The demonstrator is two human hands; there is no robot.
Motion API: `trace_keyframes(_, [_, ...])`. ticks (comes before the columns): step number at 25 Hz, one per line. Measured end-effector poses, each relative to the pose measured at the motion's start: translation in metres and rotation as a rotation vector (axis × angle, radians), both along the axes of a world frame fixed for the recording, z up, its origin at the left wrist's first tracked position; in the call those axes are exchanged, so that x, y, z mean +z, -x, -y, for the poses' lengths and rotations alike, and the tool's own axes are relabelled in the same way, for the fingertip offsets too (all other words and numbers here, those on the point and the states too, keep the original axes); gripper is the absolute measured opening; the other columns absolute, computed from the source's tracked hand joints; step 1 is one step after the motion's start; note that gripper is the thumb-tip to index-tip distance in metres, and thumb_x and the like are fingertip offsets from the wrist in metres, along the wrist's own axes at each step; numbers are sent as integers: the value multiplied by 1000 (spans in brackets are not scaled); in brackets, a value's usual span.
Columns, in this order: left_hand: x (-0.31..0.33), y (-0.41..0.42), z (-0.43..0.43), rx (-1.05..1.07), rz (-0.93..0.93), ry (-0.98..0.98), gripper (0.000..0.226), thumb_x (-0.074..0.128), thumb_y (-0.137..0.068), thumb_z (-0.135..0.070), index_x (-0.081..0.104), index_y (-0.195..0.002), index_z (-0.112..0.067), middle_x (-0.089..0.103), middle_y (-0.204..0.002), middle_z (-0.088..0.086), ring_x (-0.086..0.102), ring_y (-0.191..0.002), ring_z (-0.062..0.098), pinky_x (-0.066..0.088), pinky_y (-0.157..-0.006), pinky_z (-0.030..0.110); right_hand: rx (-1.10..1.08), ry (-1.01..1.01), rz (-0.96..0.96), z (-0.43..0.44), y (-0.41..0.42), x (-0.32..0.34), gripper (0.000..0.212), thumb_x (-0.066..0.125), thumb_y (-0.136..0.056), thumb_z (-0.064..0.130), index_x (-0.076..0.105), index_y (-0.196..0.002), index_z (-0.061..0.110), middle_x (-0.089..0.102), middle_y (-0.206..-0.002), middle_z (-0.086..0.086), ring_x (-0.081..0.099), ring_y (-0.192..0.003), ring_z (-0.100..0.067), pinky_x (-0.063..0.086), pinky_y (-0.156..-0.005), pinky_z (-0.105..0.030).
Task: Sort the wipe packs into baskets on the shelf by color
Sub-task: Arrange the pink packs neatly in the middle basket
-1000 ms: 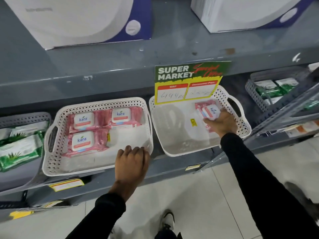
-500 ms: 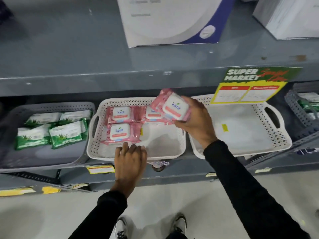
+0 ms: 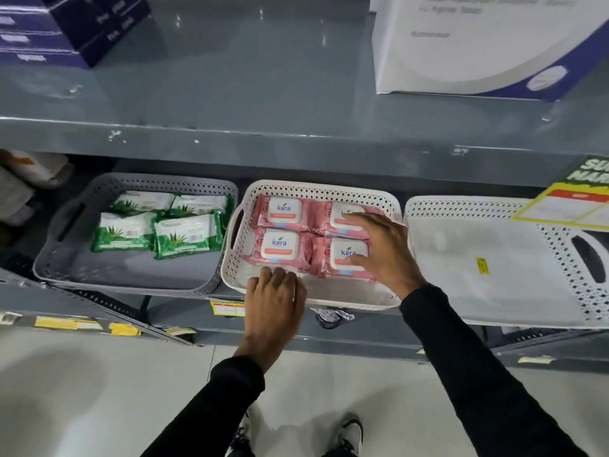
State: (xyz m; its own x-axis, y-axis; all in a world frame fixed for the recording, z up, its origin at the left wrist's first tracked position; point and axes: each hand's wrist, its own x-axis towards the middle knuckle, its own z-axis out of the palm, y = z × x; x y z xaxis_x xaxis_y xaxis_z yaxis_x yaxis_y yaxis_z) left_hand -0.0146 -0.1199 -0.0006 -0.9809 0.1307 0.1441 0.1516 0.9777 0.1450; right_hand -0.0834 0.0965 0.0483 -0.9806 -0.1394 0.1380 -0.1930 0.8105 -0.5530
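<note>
1. Pink wipe packs [image 3: 282, 245]: four, laid two by two in the middle white basket [image 3: 316, 189] on the shelf [image 3: 296, 133].
2. Green wipe packs [image 3: 188, 235]: four, in the grey basket [image 3: 131, 282] just left of it.
3. A second white basket [image 3: 560, 252] on the right holds no packs.
4. Hands: the left hand [image 3: 275, 305] curls over the middle basket's front rim; the right hand [image 3: 385, 249] lies spread, fingers apart, on the two right-hand pink packs.
</note>
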Motion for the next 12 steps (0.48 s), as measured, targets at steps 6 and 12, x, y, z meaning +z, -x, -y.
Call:
trace_keyframes(6, [9,26,16,45,53,-188,20,55,-97,-30,68,-107,-19,70,-106,4,60,-102,30,48,-82,42,-51,-26,89,7,-8,-16,82,89,-72,25,51,-145,28,58,-145,4,50,-134,-17,41,-109,-31])
trace_keyframes(12, [11,65,28,-47,171,-197,45,65,-95,-26,55,-139,-27,53,-146,4,51,-131,25,49,-107,43,-116,-271,208,17,-9,-35,85,88,-74,27,47,-148,22,54,-146,-2,48,-128,-26,50,-101,-41])
